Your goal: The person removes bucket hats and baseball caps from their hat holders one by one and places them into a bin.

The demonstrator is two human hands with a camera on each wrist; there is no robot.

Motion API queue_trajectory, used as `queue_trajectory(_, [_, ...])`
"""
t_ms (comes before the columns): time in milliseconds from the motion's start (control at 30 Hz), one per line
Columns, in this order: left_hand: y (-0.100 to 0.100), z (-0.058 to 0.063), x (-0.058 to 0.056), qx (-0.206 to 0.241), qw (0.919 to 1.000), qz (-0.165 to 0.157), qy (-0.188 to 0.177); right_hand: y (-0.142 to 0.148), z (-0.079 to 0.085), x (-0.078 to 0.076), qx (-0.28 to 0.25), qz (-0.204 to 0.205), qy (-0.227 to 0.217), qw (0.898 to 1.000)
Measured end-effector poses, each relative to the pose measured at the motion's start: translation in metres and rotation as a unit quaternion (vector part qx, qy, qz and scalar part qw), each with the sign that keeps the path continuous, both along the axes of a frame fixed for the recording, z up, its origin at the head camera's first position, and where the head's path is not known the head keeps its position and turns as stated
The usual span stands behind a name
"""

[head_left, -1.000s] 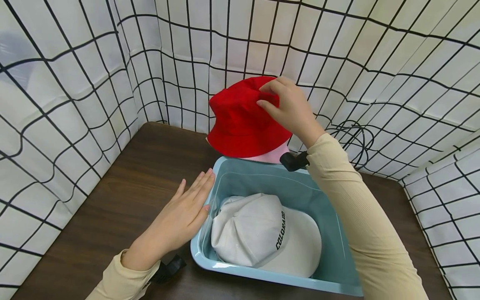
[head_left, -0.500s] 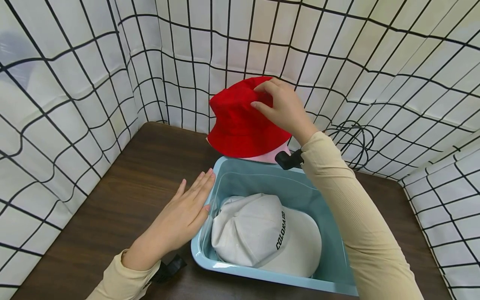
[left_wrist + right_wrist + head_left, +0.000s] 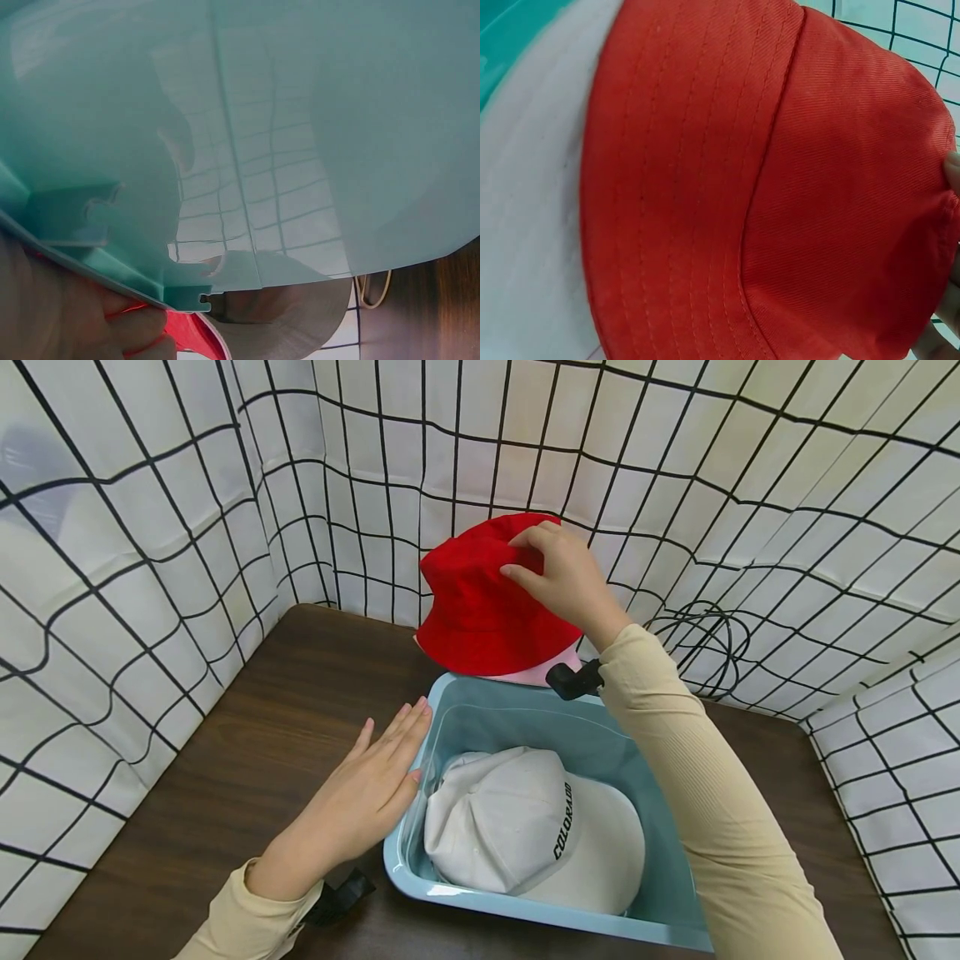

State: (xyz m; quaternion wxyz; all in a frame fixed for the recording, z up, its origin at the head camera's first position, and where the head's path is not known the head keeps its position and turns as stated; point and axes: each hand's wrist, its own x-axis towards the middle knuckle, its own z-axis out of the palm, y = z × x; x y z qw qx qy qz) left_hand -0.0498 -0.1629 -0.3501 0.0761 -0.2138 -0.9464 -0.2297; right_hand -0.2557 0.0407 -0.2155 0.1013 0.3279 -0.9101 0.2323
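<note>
In the head view, a red bucket hat (image 3: 487, 602) sits beyond the blue plastic bin (image 3: 510, 699), with pink fabric (image 3: 536, 672) showing below its brim. My right hand (image 3: 573, 572) is at the hat's crown, thumb and fingers curled round a bit of its cloth. Up close in the right wrist view, fingertips (image 3: 952, 169) meet the puckered top of that bucket hat (image 3: 840, 187). A white baseball cap (image 3: 495, 827) marked COLORADO lies inside the bin. Straight-fingered, my left hand (image 3: 363, 789) rests against the bin's left rim.
The bin stands on a dark wooden table (image 3: 277, 693). White cloth with a black wire grid (image 3: 420, 460) encloses the back and sides. A coil of black cable (image 3: 712, 643) hangs behind the right forearm. A greyish brim (image 3: 300, 319) shows below the red hat in the left wrist view.
My right hand has shifted slightly left across the crown of the red bucket hat. The left hand, the bin and the white cap stay in place.
</note>
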Motion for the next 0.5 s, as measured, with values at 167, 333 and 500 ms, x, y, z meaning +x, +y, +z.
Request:
queue_trajectory(167, [-0.0004, -0.0002, 0.0004, 0.002, 1.0, 0.0, 0.001, -0.0018, -0.0015, -0.0003, -0.009, 0.001, 0.002, 1.0])
queue_trajectory(333, [-0.0002, -0.0004, 0.0001, 0.001, 1.0, -0.003, 0.005, -0.0032, -0.0035, -0.0001, -0.014, -0.007, 0.005, 1.0])
queue_trajectory(500, [-0.0003, -0.0004, 0.0004, -0.001, 1.0, -0.003, 0.005, -0.0045, -0.0047, 0.0004, -0.017, -0.011, 0.005, 1.0])
